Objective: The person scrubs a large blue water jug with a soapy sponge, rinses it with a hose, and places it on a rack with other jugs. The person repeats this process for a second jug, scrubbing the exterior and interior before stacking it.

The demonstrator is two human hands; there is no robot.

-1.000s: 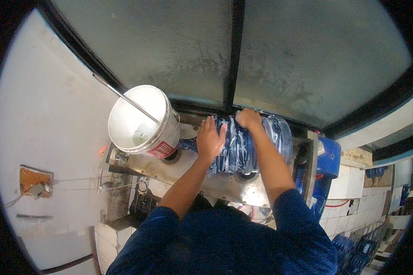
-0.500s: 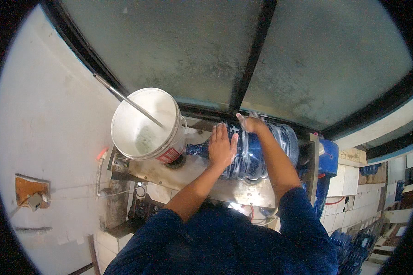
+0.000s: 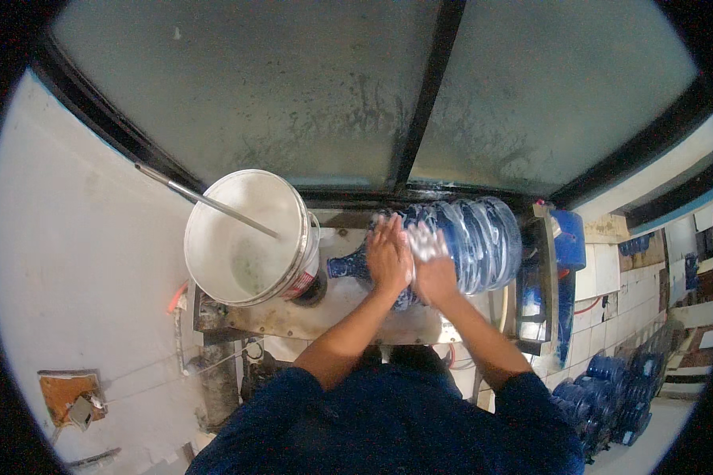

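From here, I guess I'm soaping the blue bottle (image 3: 487,240) lying on the tabletop (image 3: 271,320), left hand (image 3: 390,265) and right hand (image 3: 436,279) flat against it, fingers not gripping, and turning it seems needed next.

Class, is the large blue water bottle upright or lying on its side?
On its side: the blue water bottle lies lengthwise, its neck pointing left toward the white bucket.
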